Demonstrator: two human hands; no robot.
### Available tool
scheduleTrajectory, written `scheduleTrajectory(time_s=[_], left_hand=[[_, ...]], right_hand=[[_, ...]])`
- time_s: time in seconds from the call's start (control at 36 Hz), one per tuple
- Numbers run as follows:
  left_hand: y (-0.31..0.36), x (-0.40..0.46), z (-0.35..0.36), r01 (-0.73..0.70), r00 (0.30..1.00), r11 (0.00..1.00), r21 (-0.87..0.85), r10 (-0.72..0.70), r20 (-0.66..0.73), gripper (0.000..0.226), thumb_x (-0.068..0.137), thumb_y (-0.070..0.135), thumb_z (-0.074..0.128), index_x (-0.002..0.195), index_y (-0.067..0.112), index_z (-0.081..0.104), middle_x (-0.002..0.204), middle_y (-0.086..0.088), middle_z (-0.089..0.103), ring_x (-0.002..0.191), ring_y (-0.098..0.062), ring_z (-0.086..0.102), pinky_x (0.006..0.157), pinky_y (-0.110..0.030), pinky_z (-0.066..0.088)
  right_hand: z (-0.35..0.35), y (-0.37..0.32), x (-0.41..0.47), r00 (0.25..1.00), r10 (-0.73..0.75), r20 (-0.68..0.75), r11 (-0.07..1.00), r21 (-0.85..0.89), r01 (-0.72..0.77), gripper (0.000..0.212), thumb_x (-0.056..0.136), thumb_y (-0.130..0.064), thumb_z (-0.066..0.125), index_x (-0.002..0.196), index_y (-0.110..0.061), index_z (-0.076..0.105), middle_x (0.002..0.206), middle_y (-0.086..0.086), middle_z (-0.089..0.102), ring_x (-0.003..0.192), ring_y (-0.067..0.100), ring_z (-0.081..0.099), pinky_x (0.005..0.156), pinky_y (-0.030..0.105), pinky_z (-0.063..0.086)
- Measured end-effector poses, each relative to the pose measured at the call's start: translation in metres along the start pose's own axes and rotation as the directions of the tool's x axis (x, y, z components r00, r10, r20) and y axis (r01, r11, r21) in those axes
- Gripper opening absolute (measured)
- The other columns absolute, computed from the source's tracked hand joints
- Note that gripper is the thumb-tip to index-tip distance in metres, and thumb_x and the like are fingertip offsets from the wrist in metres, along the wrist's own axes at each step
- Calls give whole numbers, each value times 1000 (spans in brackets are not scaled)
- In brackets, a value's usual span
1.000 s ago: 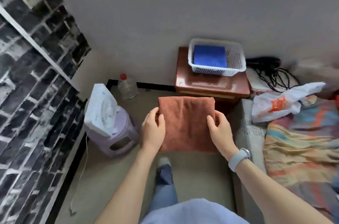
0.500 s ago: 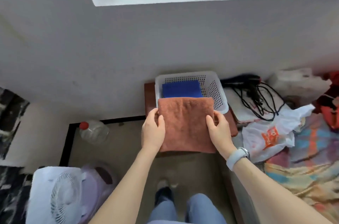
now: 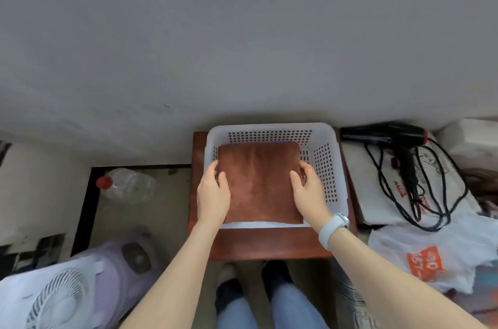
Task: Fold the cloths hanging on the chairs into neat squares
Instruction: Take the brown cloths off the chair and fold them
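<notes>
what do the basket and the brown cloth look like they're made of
Basket: looks like white moulded plastic, smooth and slightly glossy, with rows of punched holes in its walls.
Brown cloth: probably microfibre or terry, matte with a soft short nap showing lighter and darker brushed streaks; both hands, left and right, grip its sides.

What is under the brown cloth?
The white basket shows around the brown cloth, with a thin blue edge peeking out behind. The rest underneath is covered.

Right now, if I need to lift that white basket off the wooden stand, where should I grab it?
Take the white basket by its two short side rims, one hand from each side. The rolled lip gives a hold there, and its long front edge is partly covered by the brown folded cloth and both forearms.
</notes>
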State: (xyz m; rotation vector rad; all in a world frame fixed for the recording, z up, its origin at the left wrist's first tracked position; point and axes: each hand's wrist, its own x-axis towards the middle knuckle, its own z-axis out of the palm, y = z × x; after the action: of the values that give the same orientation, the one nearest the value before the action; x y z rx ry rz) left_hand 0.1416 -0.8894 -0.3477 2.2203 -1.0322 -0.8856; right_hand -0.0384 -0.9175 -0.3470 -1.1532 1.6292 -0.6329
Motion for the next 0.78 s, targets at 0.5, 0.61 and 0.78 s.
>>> scheduleTrajectory(time_s=[0.5,0.61,0.78], left_hand=[[-6,19,46,-390,913,722,571,383,140,48,93,22,26,136,5,39,143,-17,39,136,-31,31,112,-47,21],[-11,37,53,-386,918,681,623,349,187,53,93,27,20,140,5,30,147,-16,31,138,-30,23,113,-44,13],[-15,55,64,-375,922,700,608,351,165,58,93,37,15,144,11,11,153,-10,13,141,-20,0,116,-37,1]], right_hand=[[16,7,22,768,-505,393,366,-708,603,49,82,-17,41,130,-9,47,135,15,48,131,31,39,113,50,22],[25,15,48,810,-417,413,320,-767,556,53,86,-27,37,136,-11,39,144,18,38,136,33,32,110,48,16],[33,31,73,798,-430,421,320,-756,571,54,90,-37,33,141,-16,32,148,18,30,139,35,18,113,47,11]])
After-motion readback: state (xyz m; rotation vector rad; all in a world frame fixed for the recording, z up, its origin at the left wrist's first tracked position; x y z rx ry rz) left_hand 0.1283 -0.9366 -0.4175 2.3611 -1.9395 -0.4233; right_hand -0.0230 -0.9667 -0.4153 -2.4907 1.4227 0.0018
